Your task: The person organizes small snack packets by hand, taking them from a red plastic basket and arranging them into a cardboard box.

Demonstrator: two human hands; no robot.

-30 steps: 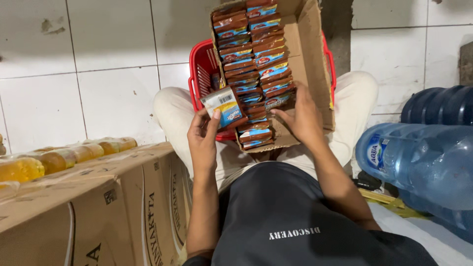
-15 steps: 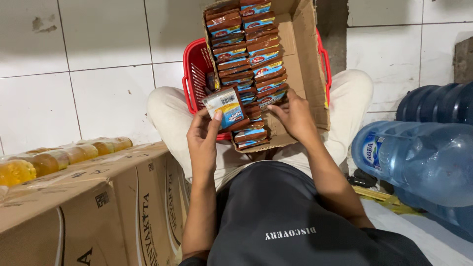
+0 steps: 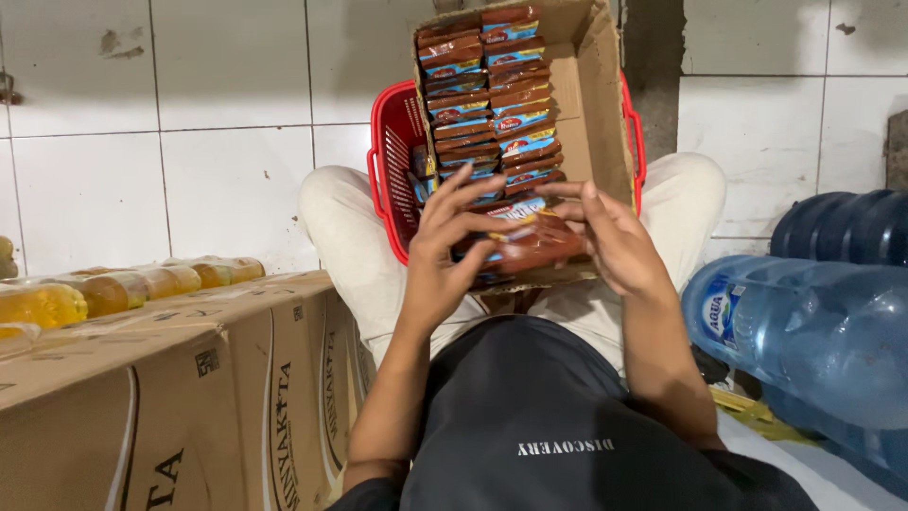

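Note:
An open cardboard box (image 3: 591, 104) rests on my lap, leaning into a red plastic basket (image 3: 390, 161). Two rows of brown and blue sachets (image 3: 492, 95) fill the box. My left hand (image 3: 445, 251) and my right hand (image 3: 615, 241) meet at the box's near end. Both grip a small stack of brown sachets (image 3: 530, 241) between their fingers, just above the lowest packets in the box. The basket's inside is mostly hidden by the box.
Cardboard cartons (image 3: 189, 378) stand at my left with yellow oil bottles (image 3: 113, 289) lying on top. Large blue water jugs (image 3: 813, 331) lie at my right. A white tiled wall (image 3: 189, 114) is ahead.
My left hand held up one packet beside the box; now both hands have come together on a stack of sachets at the box's near end. The view has moved closer.

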